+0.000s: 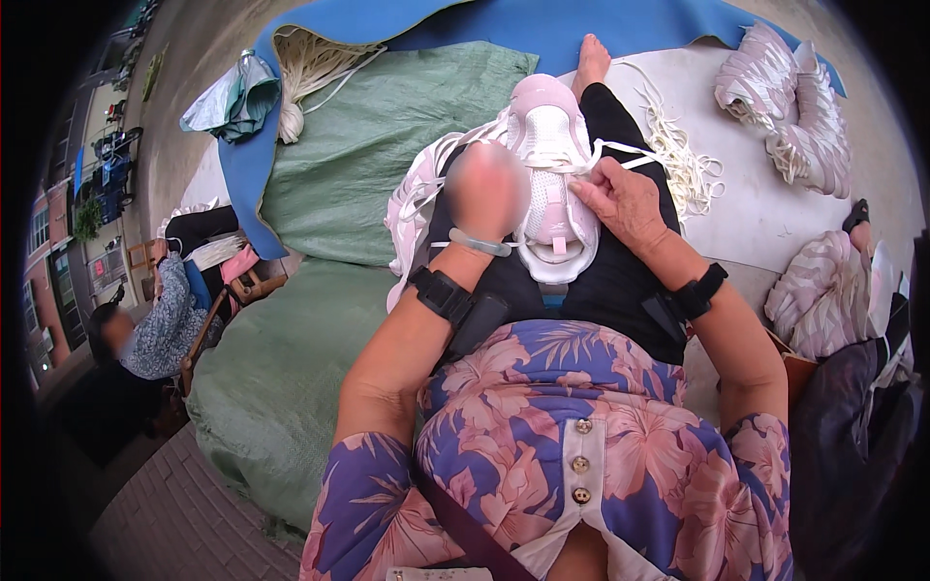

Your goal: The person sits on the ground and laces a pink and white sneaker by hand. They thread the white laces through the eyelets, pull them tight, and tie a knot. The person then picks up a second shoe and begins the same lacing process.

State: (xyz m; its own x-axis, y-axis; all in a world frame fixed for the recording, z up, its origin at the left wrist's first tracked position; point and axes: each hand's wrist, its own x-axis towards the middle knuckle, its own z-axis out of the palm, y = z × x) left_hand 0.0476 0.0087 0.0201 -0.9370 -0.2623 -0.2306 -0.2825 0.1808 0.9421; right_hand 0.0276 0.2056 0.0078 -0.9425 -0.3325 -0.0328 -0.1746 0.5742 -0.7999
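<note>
A white and pink sneaker (555, 126) lies lengthwise across my lap, with its pink-tabbed end towards me. A white shoelace (620, 148) crosses its upper and trails off to the right. My right hand (628, 201) is at the shoe's right edge, thumb and fingers closed in a pinch on the lace. My left hand (487, 192) is against the shoe's left side; a blur covers its fingers, so their grip cannot be made out. More pink and white shoe pieces (412, 218) with loose white laces rest beside it on my left thigh.
A heap of white laces (678, 160) lies right of my leg. Bundled pink-white shoe pieces (758, 73) are at the far right, with another stack (819, 290) nearer. Green woven sacks (387, 145) and a blue mat (436, 29) are left and ahead. Another person (160, 324) sits far left.
</note>
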